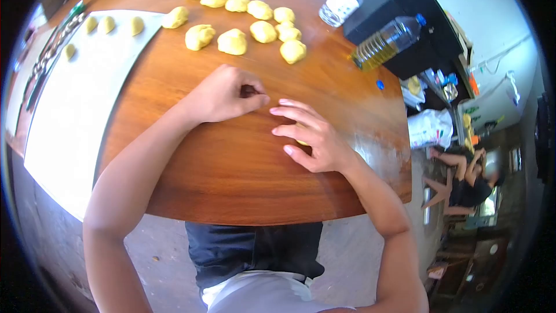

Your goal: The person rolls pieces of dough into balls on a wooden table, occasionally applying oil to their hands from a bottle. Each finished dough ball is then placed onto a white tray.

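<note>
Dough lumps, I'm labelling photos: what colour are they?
The dough lumps are yellow, in the head view.

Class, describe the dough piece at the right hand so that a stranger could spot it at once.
Over the brown wooden table, find the person's right hand. A yellow dough piece peeks out from under its curved fingers. It alone is mostly covered by a hand; the other visible pieces lie uncovered.

On the table: farther back, dough lumps; left of these, smaller pieces on a sheet; right, two bottles; nearer, left hand beside right hand, another lump beneath the latter.
</note>
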Demonstrator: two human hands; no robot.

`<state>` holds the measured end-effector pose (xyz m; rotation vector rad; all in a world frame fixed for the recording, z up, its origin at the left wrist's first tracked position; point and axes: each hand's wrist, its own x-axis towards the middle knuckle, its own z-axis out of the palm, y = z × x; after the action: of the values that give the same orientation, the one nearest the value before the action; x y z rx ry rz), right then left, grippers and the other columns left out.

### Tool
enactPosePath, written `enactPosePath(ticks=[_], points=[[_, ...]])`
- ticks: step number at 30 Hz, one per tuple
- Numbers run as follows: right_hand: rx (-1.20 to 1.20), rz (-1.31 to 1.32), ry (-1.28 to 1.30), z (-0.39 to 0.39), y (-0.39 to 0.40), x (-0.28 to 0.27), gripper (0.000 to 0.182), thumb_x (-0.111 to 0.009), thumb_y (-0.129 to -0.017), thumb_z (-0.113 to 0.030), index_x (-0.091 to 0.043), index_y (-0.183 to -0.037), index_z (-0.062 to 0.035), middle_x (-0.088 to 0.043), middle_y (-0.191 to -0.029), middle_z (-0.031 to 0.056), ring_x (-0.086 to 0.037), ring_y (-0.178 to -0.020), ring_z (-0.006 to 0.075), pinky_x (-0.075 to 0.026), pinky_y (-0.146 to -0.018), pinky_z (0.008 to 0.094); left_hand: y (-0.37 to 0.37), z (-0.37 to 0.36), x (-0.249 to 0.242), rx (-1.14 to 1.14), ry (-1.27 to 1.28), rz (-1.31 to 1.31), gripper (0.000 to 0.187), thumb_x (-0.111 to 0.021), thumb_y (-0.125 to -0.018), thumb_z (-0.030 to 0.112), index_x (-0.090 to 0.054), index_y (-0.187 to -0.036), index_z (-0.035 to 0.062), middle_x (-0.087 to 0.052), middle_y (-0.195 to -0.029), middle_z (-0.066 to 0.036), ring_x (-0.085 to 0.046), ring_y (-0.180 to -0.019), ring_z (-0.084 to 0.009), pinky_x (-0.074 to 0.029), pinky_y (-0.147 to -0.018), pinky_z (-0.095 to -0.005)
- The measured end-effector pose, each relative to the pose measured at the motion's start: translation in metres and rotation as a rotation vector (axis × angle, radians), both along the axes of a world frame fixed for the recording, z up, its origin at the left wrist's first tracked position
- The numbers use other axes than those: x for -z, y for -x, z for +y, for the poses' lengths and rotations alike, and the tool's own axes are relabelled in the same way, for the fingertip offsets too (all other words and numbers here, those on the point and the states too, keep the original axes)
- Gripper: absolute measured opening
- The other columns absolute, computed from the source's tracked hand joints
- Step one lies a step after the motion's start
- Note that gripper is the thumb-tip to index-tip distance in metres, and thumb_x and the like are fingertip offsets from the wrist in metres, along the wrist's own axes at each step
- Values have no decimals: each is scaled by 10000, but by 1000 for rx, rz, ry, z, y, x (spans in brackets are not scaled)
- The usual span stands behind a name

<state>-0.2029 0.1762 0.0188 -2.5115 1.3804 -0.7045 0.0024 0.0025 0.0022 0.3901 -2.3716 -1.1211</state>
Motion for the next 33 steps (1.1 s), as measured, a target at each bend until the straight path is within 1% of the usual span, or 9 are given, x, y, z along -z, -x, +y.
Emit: enactPosePath(ticks=[5,9,13,15,17,21,23,27,33], points=[[39,-13,63,-25,2,14,268,-711,-862,-94,-686,-1118,-16,-618,-1353,201,-584,-1278,404,-492,-1081,480,0,-5,4,55,31,16,148,-755,-880,122,-763,-945,-10,-757,-822,-141,-699,-715,-197,-546,-691,-352],[375,-133,162,-30,-32,21,189,-721,-862,-87,-654,-1018,-3,-628,-1206,226,-611,-1156,433,-515,-985,474,6,0,5,22,-79,110,178,-757,-857,163,-779,-921,-1,-727,-746,-158,-674,-642,-234,-535,-642,-355],[271,-149,73,7,-27,19,240,-732,-866,-106,-677,-1084,-22,-619,-1250,192,-599,-1178,409,-493,-1021,473,-1,-4,1,61,-12,69,188,-729,-844,152,-776,-912,-16,-721,-736,-168,-659,-637,-233,-530,-639,-362],[180,72,47,20,-4,13,314,-749,-862,-133,-684,-1154,-37,-601,-1294,198,-580,-1205,408,-479,-1040,465,-1,-6,0,105,-17,9,184,-746,-870,156,-767,-940,-14,-725,-754,-107,-621,-650,-145,-510,-641,-322],[211,188,46,4,5,4,359,-764,-850,-153,-688,-1181,-37,-594,-1310,210,-578,-1200,409,-483,-1035,452,0,-6,4,111,-22,83,182,-739,-868,148,-763,-940,-17,-718,-743,-116,-617,-649,-149,-505,-643,-330],[371,68,211,-43,-17,22,367,-758,-856,-171,-697,-1184,-19,-603,-1300,219,-584,-1218,398,-489,-1040,462,4,-3,4,94,40,75,203,-743,-886,181,-765,-921,-18,-715,-735,-117,-611,-645,-147,-496,-637,-330],[393,-6,206,-37,-28,22,374,-755,-858,-176,-698,-1191,-14,-606,-1296,219,-583,-1228,397,-489,-1045,466,5,-2,8,50,-39,122,265,-755,-873,242,-747,-804,-14,-649,-636,-150,-566,-554,-227,-470,-574,-377],[119,0,74,10,-22,12,353,-767,-846,-159,-707,-1167,-27,-619,-1288,195,-589,-1219,391,-493,-1043,465,4,-2,6,21,5,98,384,-751,-900,285,-675,-706,-37,-519,-535,-124,-454,-512,-199,-407,-533,-380],[452,123,339,-33,7,29,352,-810,-798,-190,-701,-1080,-8,-645,-1176,181,-617,-1046,372,-527,-905,447,7,1,8,-1,-16,103,420,-744,-911,320,-678,-718,-47,-546,-553,-125,-461,-518,-194,-402,-541,-370]])
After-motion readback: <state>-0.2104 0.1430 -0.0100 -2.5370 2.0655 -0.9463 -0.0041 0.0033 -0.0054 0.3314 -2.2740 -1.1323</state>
